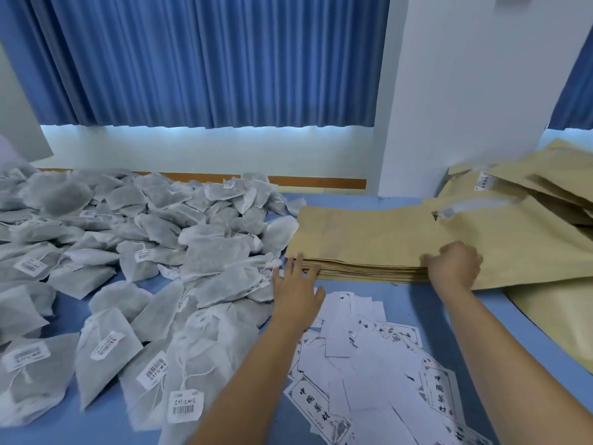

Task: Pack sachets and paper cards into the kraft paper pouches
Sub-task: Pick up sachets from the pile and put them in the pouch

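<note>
The left hand [296, 293] and the right hand [454, 266] are bare. Behind the fingers [299, 264], each wrist and forearm [256, 374] is uncovered too, as far as the lower edge. The fingers look a little blurred, so nails cannot be told.

Head-worn camera, looking forward-down, close over blue table [417, 303].

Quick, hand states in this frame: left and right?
Left hand: open, straight fingers against the pouch stack.
Right hand: fingers curled on the stack's near edge, gripping it.
</note>
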Available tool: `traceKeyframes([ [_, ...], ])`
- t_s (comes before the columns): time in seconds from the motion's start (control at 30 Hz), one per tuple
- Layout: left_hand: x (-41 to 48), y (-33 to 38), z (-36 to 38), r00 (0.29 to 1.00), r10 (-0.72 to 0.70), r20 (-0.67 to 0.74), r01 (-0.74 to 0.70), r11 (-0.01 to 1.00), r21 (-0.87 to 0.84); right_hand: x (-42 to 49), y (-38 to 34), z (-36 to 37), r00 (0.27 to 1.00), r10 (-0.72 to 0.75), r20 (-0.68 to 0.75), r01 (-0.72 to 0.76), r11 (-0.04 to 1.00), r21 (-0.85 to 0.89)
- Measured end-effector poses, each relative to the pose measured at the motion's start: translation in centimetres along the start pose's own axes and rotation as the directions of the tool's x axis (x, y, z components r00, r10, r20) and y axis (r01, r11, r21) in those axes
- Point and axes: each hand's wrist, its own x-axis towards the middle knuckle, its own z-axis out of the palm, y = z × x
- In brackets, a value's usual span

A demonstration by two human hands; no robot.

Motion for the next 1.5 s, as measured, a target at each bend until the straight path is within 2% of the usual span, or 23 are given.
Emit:
traceKeyframes([
  [0.07,-0.1,-0.2,0.0,1.000,-0.007,-0.008,0.006,0.999,-0.048,0.3,0.5,-0.6,1.000,0.026,-0.011,-0.024,0.990,0.139],
  [0.17,-0.4,-0.2,-0.6,0.999,-0.019,-0.050,0.012,0.990,-0.139,0.6,1.2,-1.7,0.994,0.112,0.008,-0.111,0.964,0.240],
  [0.27,-1.1,0.9,-1.8,0.992,-0.022,-0.127,-0.028,0.923,-0.383,-0.1,1.7,-2.8,0.990,0.131,0.046,-0.139,0.948,0.286],
  [0.33,-2.3,2.6,-2.6,0.988,-0.026,-0.153,-0.070,0.808,-0.585,-1.2,1.7,-3.5,0.995,0.098,-0.019,-0.090,0.958,0.272],
  [0.4,-3.6,4.7,-3.4,0.984,-0.058,-0.168,-0.096,0.622,-0.777,-3.3,1.2,-3.9,0.993,-0.002,-0.119,0.036,0.957,0.286],
  [0.43,-4.1,5.9,-3.8,0.986,-0.072,-0.150,-0.089,0.533,-0.842,-4.9,0.7,-4.1,0.990,-0.058,-0.125,0.098,0.935,0.341],
  [0.53,-5.0,8.8,-4.5,0.999,-0.044,-0.012,0.004,0.342,-0.940,-10.4,-0.3,-3.7,0.954,-0.294,-0.056,0.285,0.838,0.465],
  [0.6,-5.4,9.6,-4.6,1.000,-0.012,-0.013,-0.010,0.272,-0.962,-13.7,-0.6,-3.0,0.898,-0.433,0.079,0.337,0.792,0.509],
  [0.63,-5.8,9.7,-4.6,0.998,-0.016,-0.056,-0.050,0.281,-0.958,-14.7,-0.6,-2.7,0.874,-0.459,0.162,0.311,0.783,0.538],
  [0.67,-6.1,9.5,-4.6,0.993,-0.037,-0.112,-0.093,0.332,-0.939,-15.3,-0.7,-2.6,0.854,-0.455,0.250,0.243,0.776,0.582],
  [0.73,-6.4,8.5,-4.6,0.970,-0.059,-0.236,-0.177,0.495,-0.851,-15.2,-0.9,-2.9,0.797,-0.397,0.455,-0.054,0.704,0.708],
  [0.77,-6.5,7.8,-4.7,0.955,-0.017,-0.297,-0.232,0.581,-0.780,-14.9,-0.8,-3.2,0.752,-0.373,0.544,-0.249,0.603,0.758],
  [0.8,-6.5,7.2,-4.8,0.936,0.067,-0.346,-0.303,0.656,-0.692,-14.6,-0.8,-3.5,0.704,-0.368,0.607,-0.436,0.450,0.779],
  [0.83,-6.4,6.8,-4.7,0.915,0.164,-0.370,-0.371,0.703,-0.607,-14.4,-0.7,-3.7,0.677,-0.378,0.632,-0.556,0.300,0.775],
  [0.87,-6.4,6.5,-4.6,0.900,0.243,-0.361,-0.417,0.722,-0.552,-14.2,-0.5,-3.8,0.671,-0.383,0.635,-0.613,0.195,0.765],
  [0.93,-6.5,6.6,-4.3,0.901,0.311,-0.303,-0.431,0.723,-0.539,-14.2,0.0,-3.9,0.682,-0.363,0.635,-0.640,0.124,0.758],
  [1.13,-6.4,7.1,-3.9,0.967,0.193,-0.169,-0.256,0.679,-0.688,-14.6,0.0,-4.0,0.693,-0.284,0.663,-0.650,0.150,0.745],
  [1.27,-6.4,7.0,-4.3,0.981,0.160,-0.109,-0.188,0.648,-0.738,-14.5,0.1,-4.0,0.677,-0.296,0.674,-0.673,0.123,0.729],
  [1.4,-6.2,6.7,-4.5,0.984,0.155,-0.084,-0.170,0.711,-0.682,-14.1,0.5,-4.0,0.649,-0.303,0.698,-0.691,0.151,0.707],
  [1.5,-6.6,7.1,-4.9,0.978,0.177,-0.107,-0.207,0.832,-0.515,-14.1,0.7,-3.9,0.614,-0.328,0.718,-0.695,0.208,0.689],
])
